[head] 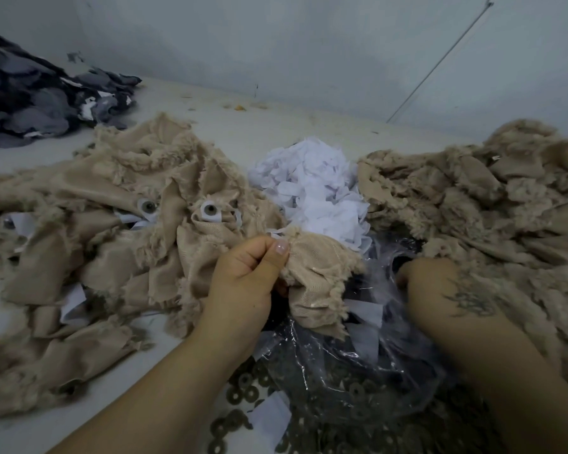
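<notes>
Beige plush piece, pinched in the left hand, may slip; the right hand, fingers hidden inside the plastic bag, could scatter washers.

beige plush piece; white scraps; grey fabric pile; dark washers

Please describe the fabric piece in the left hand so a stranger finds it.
Look below the heap of white fabric scraps in the middle. There, over a clear plastic bag, is a small beige plush fabric piece. Unlike the beige plush heaps beside it, the left hand pinches it.
</notes>
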`<state>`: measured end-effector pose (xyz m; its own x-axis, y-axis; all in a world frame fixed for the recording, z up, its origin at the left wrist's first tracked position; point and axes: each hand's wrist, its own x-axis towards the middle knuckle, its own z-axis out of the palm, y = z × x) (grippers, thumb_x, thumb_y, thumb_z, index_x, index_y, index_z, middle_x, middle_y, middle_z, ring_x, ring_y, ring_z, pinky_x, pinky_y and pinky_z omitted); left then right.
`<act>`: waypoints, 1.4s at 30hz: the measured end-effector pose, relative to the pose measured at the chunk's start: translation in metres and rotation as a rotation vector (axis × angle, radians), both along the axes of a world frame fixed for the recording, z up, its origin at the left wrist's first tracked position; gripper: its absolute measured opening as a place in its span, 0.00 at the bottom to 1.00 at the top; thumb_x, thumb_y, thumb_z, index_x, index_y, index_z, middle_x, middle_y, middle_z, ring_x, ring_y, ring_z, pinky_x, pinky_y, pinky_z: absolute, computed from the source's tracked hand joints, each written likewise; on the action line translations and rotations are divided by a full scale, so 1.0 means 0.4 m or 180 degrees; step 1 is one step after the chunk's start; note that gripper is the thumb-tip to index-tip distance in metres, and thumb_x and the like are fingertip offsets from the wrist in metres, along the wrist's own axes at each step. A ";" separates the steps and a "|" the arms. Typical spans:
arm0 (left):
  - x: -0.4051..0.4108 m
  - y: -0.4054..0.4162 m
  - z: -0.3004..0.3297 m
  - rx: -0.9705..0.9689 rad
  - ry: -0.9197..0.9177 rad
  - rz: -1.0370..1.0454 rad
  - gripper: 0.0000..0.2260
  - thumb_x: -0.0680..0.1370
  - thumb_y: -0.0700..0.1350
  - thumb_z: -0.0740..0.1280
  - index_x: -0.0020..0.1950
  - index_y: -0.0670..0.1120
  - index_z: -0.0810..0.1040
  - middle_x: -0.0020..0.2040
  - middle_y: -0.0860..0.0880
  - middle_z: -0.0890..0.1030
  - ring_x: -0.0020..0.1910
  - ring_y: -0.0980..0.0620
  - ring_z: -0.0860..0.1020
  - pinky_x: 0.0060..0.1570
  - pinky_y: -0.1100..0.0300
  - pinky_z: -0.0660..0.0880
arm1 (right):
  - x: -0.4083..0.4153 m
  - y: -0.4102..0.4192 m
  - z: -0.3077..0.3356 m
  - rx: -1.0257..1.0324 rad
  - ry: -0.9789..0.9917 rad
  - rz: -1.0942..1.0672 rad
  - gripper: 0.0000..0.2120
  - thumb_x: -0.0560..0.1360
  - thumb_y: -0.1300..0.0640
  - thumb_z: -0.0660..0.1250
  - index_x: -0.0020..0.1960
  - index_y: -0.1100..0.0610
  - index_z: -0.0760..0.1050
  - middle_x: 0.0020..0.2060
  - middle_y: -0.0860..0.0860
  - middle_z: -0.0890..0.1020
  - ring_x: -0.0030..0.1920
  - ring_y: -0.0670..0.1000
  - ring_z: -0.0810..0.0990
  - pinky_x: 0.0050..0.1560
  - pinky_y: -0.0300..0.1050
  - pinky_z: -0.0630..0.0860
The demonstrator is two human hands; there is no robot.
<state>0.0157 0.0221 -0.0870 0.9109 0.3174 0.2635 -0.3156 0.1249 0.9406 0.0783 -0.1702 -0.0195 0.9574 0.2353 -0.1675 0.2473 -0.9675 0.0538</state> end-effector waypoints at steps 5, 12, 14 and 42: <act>-0.001 -0.006 0.002 0.0101 0.0010 0.0020 0.12 0.77 0.50 0.64 0.36 0.48 0.81 0.35 0.45 0.80 0.37 0.49 0.76 0.40 0.56 0.76 | 0.043 -0.020 -0.069 0.0098 -0.0387 -0.0041 0.09 0.81 0.56 0.62 0.59 0.57 0.75 0.34 0.50 0.66 0.29 0.44 0.55 0.24 0.34 0.55; -0.004 -0.017 0.001 0.0162 0.0030 -0.0027 0.13 0.77 0.49 0.64 0.37 0.43 0.80 0.34 0.44 0.79 0.35 0.50 0.75 0.37 0.59 0.75 | 0.079 -0.031 -0.127 0.0296 -0.0746 -0.0108 0.08 0.77 0.60 0.64 0.55 0.60 0.78 0.43 0.57 0.76 0.42 0.55 0.74 0.41 0.42 0.62; -0.005 -0.018 0.002 0.0181 0.0039 -0.0051 0.13 0.77 0.49 0.64 0.37 0.43 0.80 0.33 0.47 0.79 0.34 0.52 0.75 0.36 0.60 0.75 | 0.084 -0.030 -0.133 0.0357 -0.0807 -0.0098 0.06 0.76 0.61 0.64 0.52 0.59 0.77 0.43 0.56 0.78 0.43 0.56 0.76 0.41 0.44 0.66; -0.003 -0.021 -0.002 0.0065 -0.0073 -0.0361 0.10 0.75 0.47 0.68 0.40 0.41 0.79 0.35 0.47 0.82 0.34 0.53 0.78 0.36 0.62 0.77 | -0.053 0.064 -0.085 0.5543 0.1761 -0.0278 0.10 0.70 0.68 0.69 0.46 0.59 0.86 0.46 0.60 0.87 0.46 0.57 0.87 0.42 0.46 0.84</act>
<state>0.0145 0.0135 -0.0879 0.9343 0.2070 0.2902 -0.3221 0.1418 0.9360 0.0573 -0.1444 -0.0537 0.9011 0.4261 -0.0799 -0.1636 0.1635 -0.9729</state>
